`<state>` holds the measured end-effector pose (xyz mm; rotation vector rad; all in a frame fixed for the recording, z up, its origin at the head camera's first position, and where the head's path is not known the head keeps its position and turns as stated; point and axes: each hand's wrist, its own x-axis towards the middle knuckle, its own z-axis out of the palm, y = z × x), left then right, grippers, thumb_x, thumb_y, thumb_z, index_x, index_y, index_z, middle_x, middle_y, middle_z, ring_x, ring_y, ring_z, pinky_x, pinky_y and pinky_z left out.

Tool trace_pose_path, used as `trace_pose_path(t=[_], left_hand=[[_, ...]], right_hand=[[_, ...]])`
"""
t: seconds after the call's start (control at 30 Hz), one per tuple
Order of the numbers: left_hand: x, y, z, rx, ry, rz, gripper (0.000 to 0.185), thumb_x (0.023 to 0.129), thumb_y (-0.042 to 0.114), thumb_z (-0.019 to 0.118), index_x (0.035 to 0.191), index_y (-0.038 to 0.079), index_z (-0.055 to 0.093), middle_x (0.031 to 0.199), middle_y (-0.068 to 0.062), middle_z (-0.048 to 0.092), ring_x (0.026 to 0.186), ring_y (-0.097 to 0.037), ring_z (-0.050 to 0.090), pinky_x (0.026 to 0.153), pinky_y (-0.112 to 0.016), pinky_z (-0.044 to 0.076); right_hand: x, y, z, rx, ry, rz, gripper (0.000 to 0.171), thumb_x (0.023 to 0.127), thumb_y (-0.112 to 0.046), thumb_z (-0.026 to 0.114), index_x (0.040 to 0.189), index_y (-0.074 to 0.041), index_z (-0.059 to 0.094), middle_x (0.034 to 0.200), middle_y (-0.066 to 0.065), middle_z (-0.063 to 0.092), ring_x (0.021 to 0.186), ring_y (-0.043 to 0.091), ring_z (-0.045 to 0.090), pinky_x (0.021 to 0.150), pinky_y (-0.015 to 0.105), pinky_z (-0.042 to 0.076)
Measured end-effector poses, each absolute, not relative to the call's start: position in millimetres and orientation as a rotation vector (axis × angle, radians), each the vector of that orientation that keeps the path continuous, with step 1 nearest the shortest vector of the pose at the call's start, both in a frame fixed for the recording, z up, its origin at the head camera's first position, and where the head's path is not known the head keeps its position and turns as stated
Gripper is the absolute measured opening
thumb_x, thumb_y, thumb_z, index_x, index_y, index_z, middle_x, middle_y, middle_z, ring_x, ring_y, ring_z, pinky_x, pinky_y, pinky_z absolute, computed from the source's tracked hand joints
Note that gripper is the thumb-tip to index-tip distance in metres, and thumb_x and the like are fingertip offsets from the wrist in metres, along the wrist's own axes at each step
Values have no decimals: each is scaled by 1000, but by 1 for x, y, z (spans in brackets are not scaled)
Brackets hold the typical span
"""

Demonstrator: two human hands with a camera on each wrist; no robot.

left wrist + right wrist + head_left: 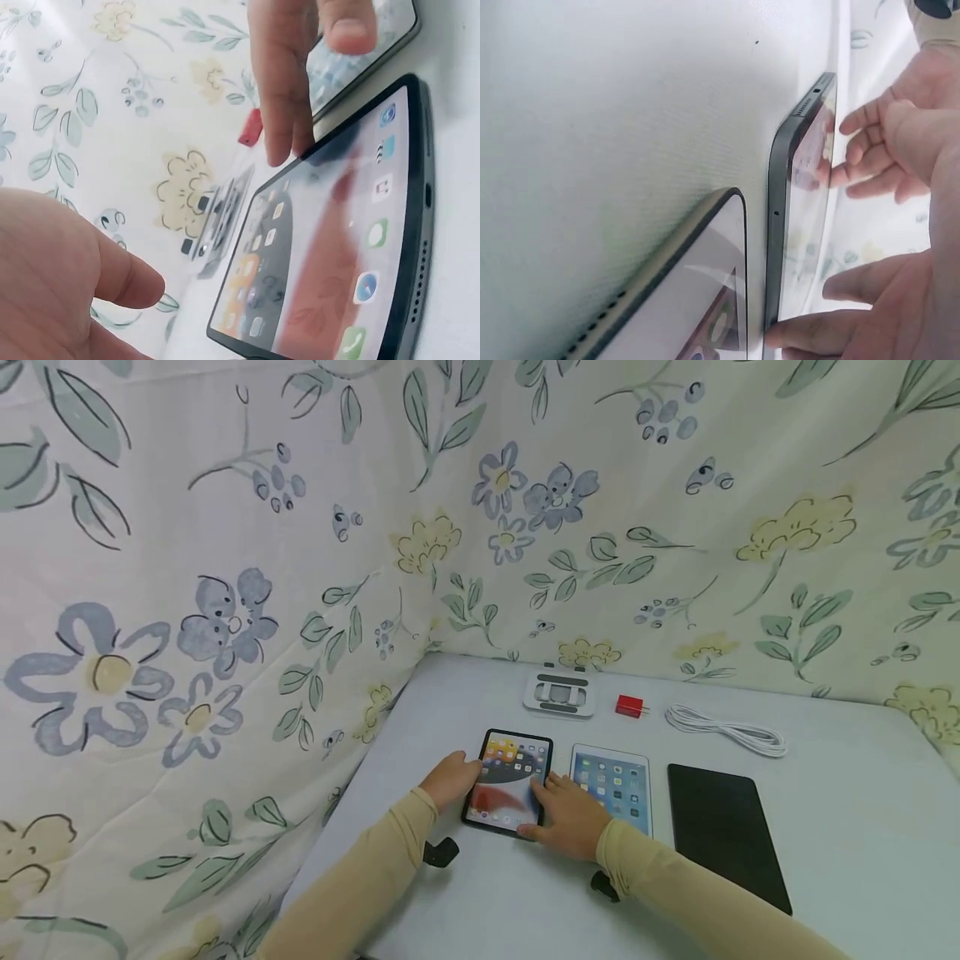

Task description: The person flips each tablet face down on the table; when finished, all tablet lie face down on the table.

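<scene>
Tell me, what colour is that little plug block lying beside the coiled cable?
Red. The plug block shows best in the head view, left of the white cable.

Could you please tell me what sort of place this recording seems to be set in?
Probably a makeshift recording booth: a flat white tabletop enclosed by draped floral cloth, with three tablets, a red charger plug and a coiled white cable laid out in rows.

I count three tablets in front of me: a lit black one (508,782), a lit white one (612,785), a dark one (723,831). One stand (559,693), one red plug (628,706), one coiled white cable (726,730).
</scene>
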<state>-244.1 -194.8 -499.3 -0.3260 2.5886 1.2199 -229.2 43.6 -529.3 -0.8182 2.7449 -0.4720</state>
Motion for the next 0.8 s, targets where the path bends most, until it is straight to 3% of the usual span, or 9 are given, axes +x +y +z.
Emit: trace_pose_path(t=[0.2,0.33,0.43,0.47,0.57,0.7,0.8], left_hand=[[-249,-193,-503,-380,2549,1345,65,106,27,50,155,-15,40,158,-30,45,146,-44,44,119,-60,36],[-253,-195,-503,-384,2524,1469,53,102,20,51,139,-17,56,127,-25,65,113,-35,61,98,-48,53],[-254,-198,-498,-390,2474,1625,43,99,14,51,128,-15,64,104,-16,66,90,-26,59,81,-41,54],[-254,-199,-496,-392,2451,1689,40,100,12,51,127,-14,66,103,-15,67,88,-25,59,80,-40,54],[-253,-196,-491,-350,2423,1808,35,103,9,54,127,-9,70,103,-12,70,88,-22,61,84,-42,56],[-248,-187,-489,-221,2415,1865,35,108,14,57,136,-2,70,120,-10,73,104,-22,67,89,-40,58],[-243,-180,-489,-135,2388,1921,37,111,19,56,142,2,67,132,-11,70,116,-24,66,90,-39,57]], right_hand=[[-229,44,-529,-833,2724,-456,97,94,-72,67,162,-6,45,163,25,42,154,44,33,124,56,28],[-228,45,-530,-863,2730,-455,99,93,-73,67,163,-7,44,162,27,42,155,44,32,124,57,28],[-228,47,-531,-884,2734,-471,96,95,-71,67,163,-8,45,161,29,43,154,45,33,124,57,28],[-228,47,-531,-890,2733,-478,95,95,-71,66,163,-8,45,161,29,43,154,46,33,124,58,29],[-228,47,-528,-895,2725,-512,95,94,-72,67,163,-10,45,160,26,46,151,44,37,122,58,33],[-228,41,-520,-912,2671,-630,99,93,-76,65,162,-7,45,155,19,54,145,39,47,117,57,41],[-227,36,-512,-878,2592,-767,94,98,-76,56,162,-7,46,153,15,57,142,36,52,114,55,44]])
